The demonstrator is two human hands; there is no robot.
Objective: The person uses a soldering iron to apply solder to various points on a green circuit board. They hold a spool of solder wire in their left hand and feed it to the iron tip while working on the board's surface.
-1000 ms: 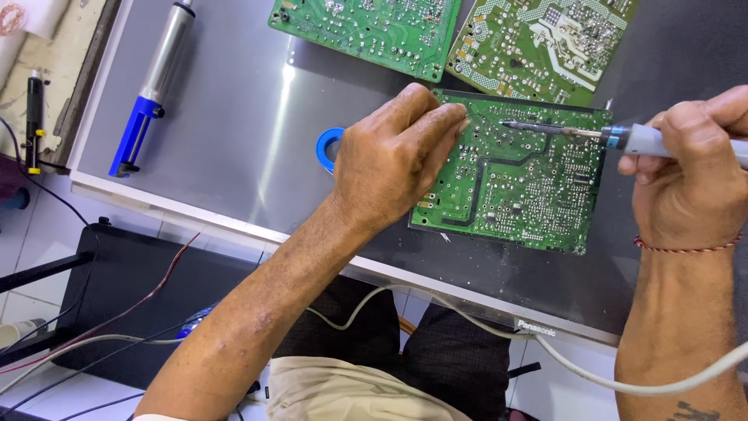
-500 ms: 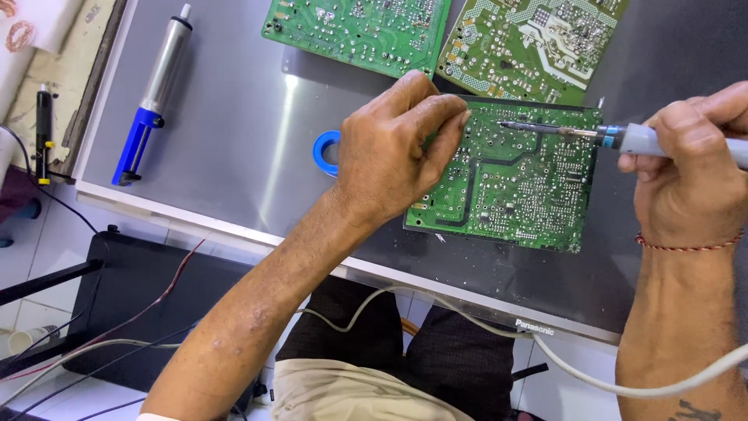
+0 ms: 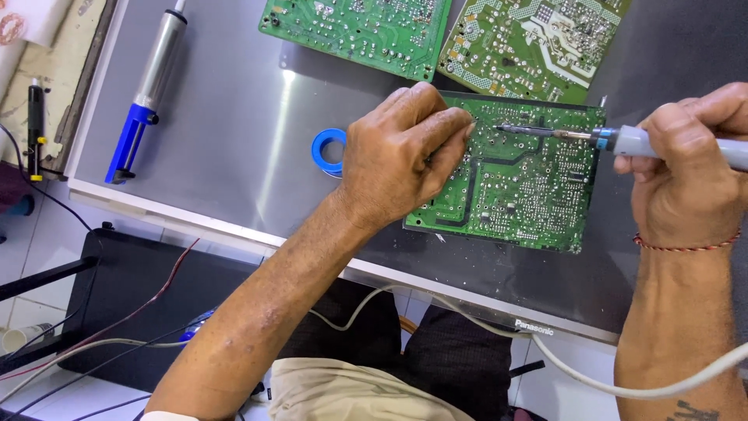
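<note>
- Right hand (image 3: 686,168) is clamped around the grey handle of a soldering iron (image 3: 623,140), whose tip lies over the top edge of the green circuit board (image 3: 522,187)
- Left hand (image 3: 397,160) rests curled on that board's left end, fingertips pinched together near the iron's tip; what they pinch cannot be told
- Board lies flat on the grey counter (image 3: 234,132)
- Blue tape roll (image 3: 327,152) sits just beside the left hand; a blue-and-silver desoldering pump (image 3: 148,90) lies well apart

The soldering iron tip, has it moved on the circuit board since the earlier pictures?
No. The soldering iron tip lies at the same spot near the top edge of the circuit board, close to the left hand fingertips.
</note>
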